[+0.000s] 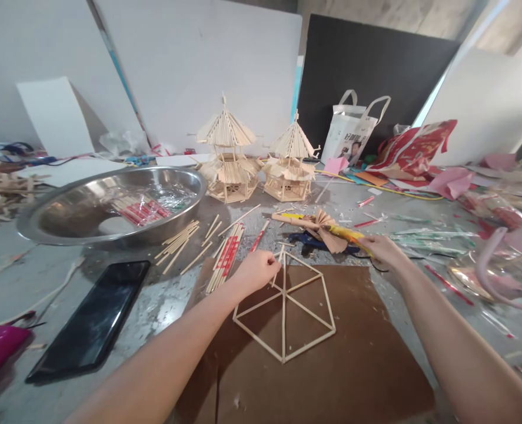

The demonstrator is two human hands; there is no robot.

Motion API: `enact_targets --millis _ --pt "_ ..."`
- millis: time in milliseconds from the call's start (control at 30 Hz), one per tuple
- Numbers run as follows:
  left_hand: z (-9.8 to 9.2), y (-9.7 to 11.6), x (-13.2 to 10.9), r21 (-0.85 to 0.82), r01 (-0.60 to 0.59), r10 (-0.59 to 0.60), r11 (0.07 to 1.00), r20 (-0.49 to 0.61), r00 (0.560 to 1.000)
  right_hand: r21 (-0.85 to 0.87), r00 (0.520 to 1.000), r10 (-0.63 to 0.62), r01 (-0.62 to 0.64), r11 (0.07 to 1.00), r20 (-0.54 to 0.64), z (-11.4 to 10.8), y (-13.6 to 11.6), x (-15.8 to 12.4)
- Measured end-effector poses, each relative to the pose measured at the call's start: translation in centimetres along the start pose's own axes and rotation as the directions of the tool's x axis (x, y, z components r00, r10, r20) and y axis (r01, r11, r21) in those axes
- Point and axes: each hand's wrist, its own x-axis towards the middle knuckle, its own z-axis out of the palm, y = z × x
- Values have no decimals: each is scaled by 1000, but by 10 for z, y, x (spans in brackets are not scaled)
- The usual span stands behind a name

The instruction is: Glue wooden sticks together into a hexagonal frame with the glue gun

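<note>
A flat wheel-shaped frame of thin wooden sticks, with spokes meeting at a hub, lies on a brown board. My left hand is closed at its upper left edge, fingertips pinching a short wooden stick. To the right of the frame's top, my right hand is closed around the end of a yellow tool, whose exact kind I cannot make out. Touching or overlapping that tool is a pleated tan paper fan. Under them rests a dark blue object, partly hidden.
Bundled sticks with red wrapping and loose sticks lie left of the board. Beyond are a steel basin, a black phone and two stick pagodas. Plastic wrappers and a pink-handled container are at right.
</note>
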Motion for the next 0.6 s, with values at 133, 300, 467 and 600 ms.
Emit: enact_targets --millis 133,300,467,600 --pt "2 -4 1 -16 0 0 1000 -18 1000 10 997 71 -71 997 6 4 -1 1" --pt "5 -6 3 -48 4 -5 999 -19 1000 -75 976 157 -170 983 -152 9 -12 -2" --pt "5 -5 4 -58 9 -11 998 -25 1000 -178 955 173 -218 960 -240 10 -23 -11" --pt "4 -4 4 -78 36 -37 996 -18 999 -82 934 193 -226 971 -300 7 -25 -15"
